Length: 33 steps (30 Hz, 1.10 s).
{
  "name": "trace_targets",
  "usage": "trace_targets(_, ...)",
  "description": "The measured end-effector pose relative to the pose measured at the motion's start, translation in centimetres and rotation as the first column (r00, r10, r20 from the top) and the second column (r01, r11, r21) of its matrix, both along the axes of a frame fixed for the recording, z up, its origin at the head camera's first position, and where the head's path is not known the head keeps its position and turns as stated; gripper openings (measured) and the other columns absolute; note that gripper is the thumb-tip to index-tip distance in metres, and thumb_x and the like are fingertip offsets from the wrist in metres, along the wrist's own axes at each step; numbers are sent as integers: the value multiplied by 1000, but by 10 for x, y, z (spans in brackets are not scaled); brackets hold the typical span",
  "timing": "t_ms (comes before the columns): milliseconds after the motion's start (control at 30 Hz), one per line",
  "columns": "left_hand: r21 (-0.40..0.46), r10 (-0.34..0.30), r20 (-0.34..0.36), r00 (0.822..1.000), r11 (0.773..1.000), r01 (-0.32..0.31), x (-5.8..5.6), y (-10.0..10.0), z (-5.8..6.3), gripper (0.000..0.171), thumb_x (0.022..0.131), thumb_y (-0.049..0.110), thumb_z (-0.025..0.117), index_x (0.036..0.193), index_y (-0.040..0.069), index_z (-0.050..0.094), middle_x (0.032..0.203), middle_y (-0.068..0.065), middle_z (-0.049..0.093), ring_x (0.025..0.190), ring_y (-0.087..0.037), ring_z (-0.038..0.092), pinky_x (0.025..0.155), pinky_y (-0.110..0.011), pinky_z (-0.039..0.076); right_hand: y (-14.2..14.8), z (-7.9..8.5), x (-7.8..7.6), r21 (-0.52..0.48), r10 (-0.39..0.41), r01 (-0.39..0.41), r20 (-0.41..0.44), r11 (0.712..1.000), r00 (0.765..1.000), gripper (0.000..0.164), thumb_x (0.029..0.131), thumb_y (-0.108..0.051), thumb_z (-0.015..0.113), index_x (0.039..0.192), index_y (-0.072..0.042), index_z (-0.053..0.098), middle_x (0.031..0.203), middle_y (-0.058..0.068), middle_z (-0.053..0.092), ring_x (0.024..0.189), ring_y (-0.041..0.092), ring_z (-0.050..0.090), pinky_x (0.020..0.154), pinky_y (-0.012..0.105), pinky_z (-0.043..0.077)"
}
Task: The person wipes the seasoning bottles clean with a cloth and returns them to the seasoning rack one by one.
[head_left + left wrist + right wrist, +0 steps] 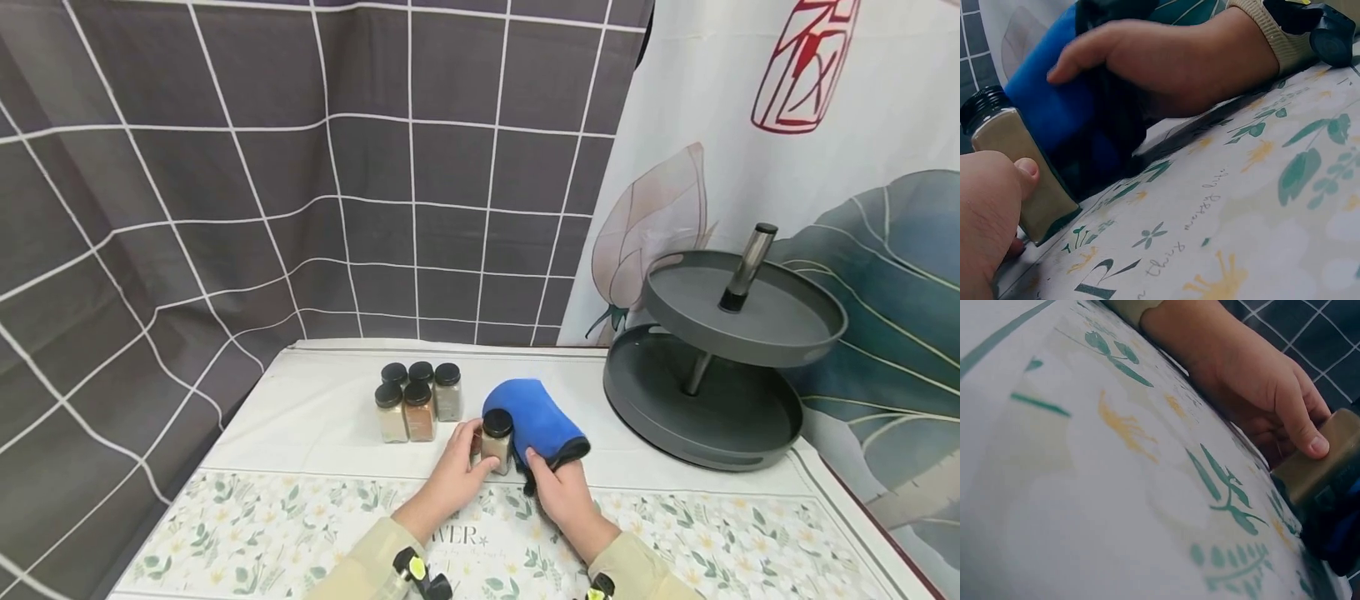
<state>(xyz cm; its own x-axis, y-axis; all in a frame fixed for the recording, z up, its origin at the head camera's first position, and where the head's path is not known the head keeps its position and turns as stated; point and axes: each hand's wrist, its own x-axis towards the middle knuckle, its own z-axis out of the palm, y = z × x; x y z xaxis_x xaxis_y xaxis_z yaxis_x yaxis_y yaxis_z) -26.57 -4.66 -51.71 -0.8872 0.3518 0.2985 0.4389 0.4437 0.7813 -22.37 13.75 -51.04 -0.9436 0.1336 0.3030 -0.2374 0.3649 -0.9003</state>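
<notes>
A small square glass spice jar (495, 454) with a black lid and light brown powder stands upright near the middle of the table. My left hand (450, 475) holds it from the left, thumb against the front face, as the left wrist view shows on the jar (1025, 169). Close on its other side, my right hand (564, 493) grips a blue cloth (528, 408) with black trim, thumb on top and the other fingers hidden beneath. The cloth overlaps the jar's back and right side in the head view.
Several more black-lidded spice jars (418, 417) stand grouped left of my left hand. A dark grey two-tier round rack (701, 454) with a metal post stands at the right. The white table cover (300, 417) has a floral strip along the front; curtains hang behind.
</notes>
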Motion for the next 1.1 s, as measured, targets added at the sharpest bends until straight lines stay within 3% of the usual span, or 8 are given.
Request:
trace_targets(167, 33, 4, 29, 1000, 999, -5, -1, -1, 2, 55, 96, 22, 70, 141, 3, 43, 126, -13, 60, 113, -26, 62, 100, -42, 52, -1, 2, -1, 12, 15, -16, 21, 1000, 1000, 52, 101, -13, 60, 143, 10, 42, 141, 29, 53, 134, 43, 49, 114, 58, 35)
trace_targets(433, 2, 28, 3, 1000, 1000, -28, 0, 1, 5, 55, 92, 26, 75, 135, 6, 46, 114, -4, 61, 104, -18, 62, 92, -33, 55, 0, -1, -2, 9, 23, -23, 8, 1000, 1000, 52, 101, -12, 58, 144, 10, 41, 142, 29, 52, 135, 43, 48, 114, 58, 34)
trace_targets(933, -96, 97, -110, 989, 990, -107, 3, 4, 5, 51, 83, 29, 85, 114, 11, 49, 103, 1, 58, 93, -14, 62, 83, -31, 56, 0, -3, -1, 33, 20, -20, 7, 999, 1000, 51, 99, -13, 61, 141, 11, 45, 138, 28, 56, 131, 41, 52, 113, 56, 37)
trace_targets(1033, -102, 97, -106, 990, 989, -108, 3, 4, 6, 59, 81, 32, 86, 120, 8, 50, 106, -1, 58, 95, -16, 61, 84, -33, 55, 0, -2, -1, 15, 26, -26, 8, 1000, 1000, 49, 99, -11, 61, 140, 11, 46, 137, 28, 57, 131, 41, 52, 113, 56, 37)
trace_targets(1100, -67, 69, -88, 994, 995, -75, 3, 3, 4, 66, 83, 31, 85, 130, 5, 47, 112, -5, 57, 101, -19, 60, 89, -35, 55, 0, -1, -1, 18, 25, -26, 36, 1000, 999, 50, 100, -13, 61, 140, 11, 45, 137, 28, 56, 131, 42, 52, 113, 56, 37)
